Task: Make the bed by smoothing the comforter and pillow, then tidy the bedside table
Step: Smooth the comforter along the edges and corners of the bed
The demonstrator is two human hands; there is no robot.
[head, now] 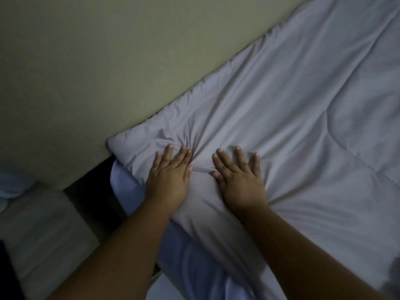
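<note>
At the corner of the comforter (303,105): my left hand (167,180) presses flat, fingers straight.
Right hand (240,182): flat just beside it, wrinkles between.
Far edge: it lies against the wall (86,61).
Open room: smoother quilting to my right.

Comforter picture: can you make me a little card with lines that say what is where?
comforter: grey, lying along the wall, creased around the hands
left hand: flat, fingers straight, pressing the comforter near its corner
right hand: flat beside the left hand, also pressing; the two hands do not touch
paler fabric: shows under the comforter's corner
</note>
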